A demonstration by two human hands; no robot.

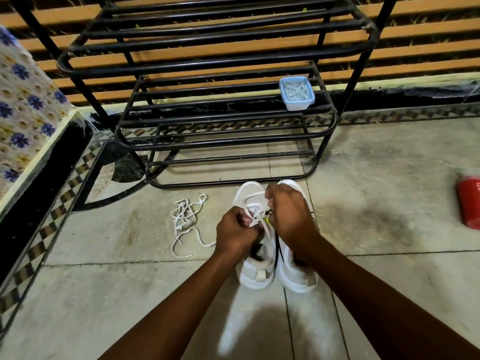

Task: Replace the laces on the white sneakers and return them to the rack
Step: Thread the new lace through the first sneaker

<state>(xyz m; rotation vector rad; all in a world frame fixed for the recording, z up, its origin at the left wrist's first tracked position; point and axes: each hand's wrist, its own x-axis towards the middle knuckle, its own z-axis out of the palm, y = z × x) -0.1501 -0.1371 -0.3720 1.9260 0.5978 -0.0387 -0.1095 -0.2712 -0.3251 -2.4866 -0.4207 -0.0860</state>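
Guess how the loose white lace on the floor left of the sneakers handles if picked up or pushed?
Probably floppy: the loose lace lies in tangled loops, so one pinch would leave most dangling. Likely very light: thin flat cord. Pushed, it would probably bunch up on the floor rather than slide as one piece.

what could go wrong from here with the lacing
The left hand and right hand cover much of the lace on the sneaker, so an eyelet could be skipped unnoticed. The loose laces tangled on the floor beside it might get mixed up with this one or knot further.
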